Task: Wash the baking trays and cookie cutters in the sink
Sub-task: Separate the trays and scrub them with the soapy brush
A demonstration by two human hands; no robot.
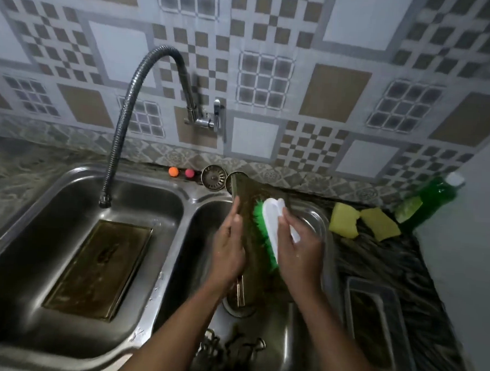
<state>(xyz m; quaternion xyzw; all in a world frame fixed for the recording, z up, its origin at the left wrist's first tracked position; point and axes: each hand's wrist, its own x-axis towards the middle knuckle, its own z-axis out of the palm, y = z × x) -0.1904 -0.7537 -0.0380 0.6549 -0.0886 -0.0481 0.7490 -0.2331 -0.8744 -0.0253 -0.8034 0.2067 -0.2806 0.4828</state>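
The double sink (159, 280) is brushed stainless steel with a dull sheen. The tap hose (129, 100) is ribbed, flexible grey metal; its wall fitting (204, 120) is polished chrome. The baking tray (97, 268) in the left basin is dark metal, stained brown and wet-looking. The scrubbing brush (273, 226) has a smooth white plastic back and green synthetic bristles. Two yellow sponges (364, 224) look porous and matt. The soap bottle (433, 195) is translucent green plastic. The wall tiles (345, 34) are smooth and patterned.

Single head-worn view: looked forward and down, close over the double sink (158, 302), facing the tiled wall (342, 85) beyond.
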